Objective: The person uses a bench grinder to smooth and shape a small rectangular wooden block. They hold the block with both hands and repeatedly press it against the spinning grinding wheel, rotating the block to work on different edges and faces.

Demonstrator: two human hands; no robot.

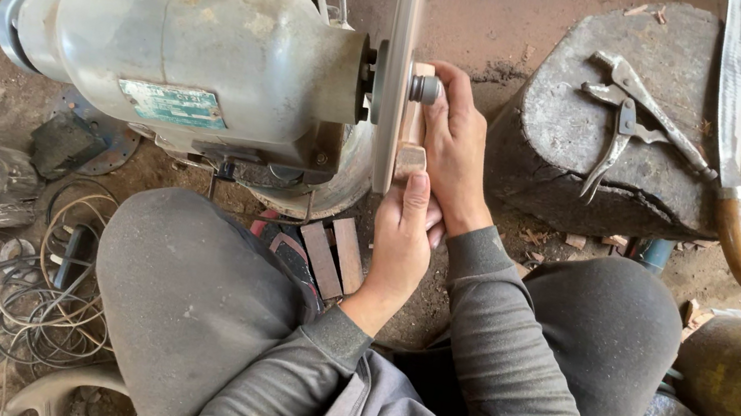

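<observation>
Wood block (411, 149) held flat against right face of disc (398, 71) — long axis running toward body, along disc face. Both hands on it: left hand (402, 244) pinching near end, thumb on top; right hand (453, 141) wrapped round far end by hub nut (425, 89), fingers closed. Left nearer body, right nearer motor (194, 55) shaft. Pliers (630, 127) on stump (555, 139), well apart.
</observation>
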